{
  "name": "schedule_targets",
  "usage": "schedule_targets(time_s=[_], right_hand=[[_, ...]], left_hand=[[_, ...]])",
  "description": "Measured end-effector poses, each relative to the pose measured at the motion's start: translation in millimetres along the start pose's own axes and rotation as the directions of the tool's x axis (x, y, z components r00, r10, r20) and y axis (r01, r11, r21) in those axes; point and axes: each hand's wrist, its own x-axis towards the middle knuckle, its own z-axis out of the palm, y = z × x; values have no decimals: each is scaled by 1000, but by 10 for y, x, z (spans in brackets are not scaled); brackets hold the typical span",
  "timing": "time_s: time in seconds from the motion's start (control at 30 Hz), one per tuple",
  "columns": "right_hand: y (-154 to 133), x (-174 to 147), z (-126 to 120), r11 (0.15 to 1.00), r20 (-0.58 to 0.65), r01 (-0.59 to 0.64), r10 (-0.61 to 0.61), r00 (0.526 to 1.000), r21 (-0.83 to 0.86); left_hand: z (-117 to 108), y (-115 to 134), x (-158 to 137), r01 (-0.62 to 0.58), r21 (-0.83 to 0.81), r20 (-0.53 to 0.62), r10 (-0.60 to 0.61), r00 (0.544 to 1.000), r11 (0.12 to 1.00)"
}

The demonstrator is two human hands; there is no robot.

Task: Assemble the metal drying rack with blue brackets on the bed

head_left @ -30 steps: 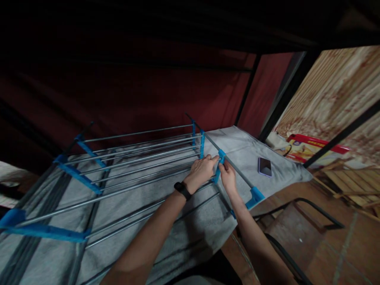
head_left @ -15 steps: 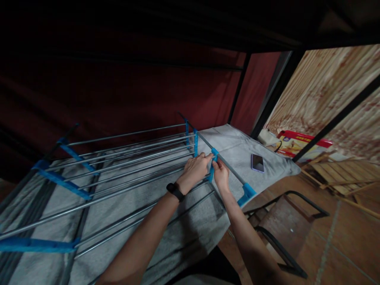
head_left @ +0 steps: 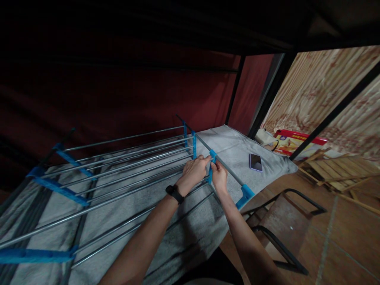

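Note:
A rack of grey metal rods (head_left: 142, 156) with blue plastic brackets lies across the grey cloth-covered bed. My left hand (head_left: 194, 171), with a black band on its wrist, presses its fingers against a blue bracket (head_left: 213, 155) on the right-hand crossbar. On the other side of that same bracket, my right hand (head_left: 219, 177) pinches it between thumb and fingers. The crossbar (head_left: 230, 170) runs on to a blue corner piece (head_left: 246, 194) nearer me. Parts of the bracket are hidden behind my fingers.
A phone (head_left: 255, 162) lies on the bed cloth (head_left: 234, 144) to the right. Beyond the bed are a chair (head_left: 285, 217), a wooden slatted piece (head_left: 341, 170) and a red-and-yellow box (head_left: 293, 142). Dark bed-frame posts (head_left: 274, 93) rise at the right.
The view has shifted slightly, so the rack sits a little further left and lower. Both hands stay at the same bracket, with only slight finger movement.

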Motion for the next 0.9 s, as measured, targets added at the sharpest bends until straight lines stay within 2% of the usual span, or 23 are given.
schedule_targets(time_s=[0.43, 0.7, 0.9], right_hand=[[-93, -78, 34, 997, -30, 9, -11, 999, -80], [-10, -93, 49, 998, -28, 40, -42, 999, -44], [140, -25, -32, 999, 67, 45, -47, 997, 21]], left_hand=[[46, 13, -22, -14, 37, -39, 15, 999, 999], [68, -8, -30, -39, 42, -39, 41, 998, 998], [47, -31, -173, -40, 115, -161, 59, 985, 993]])
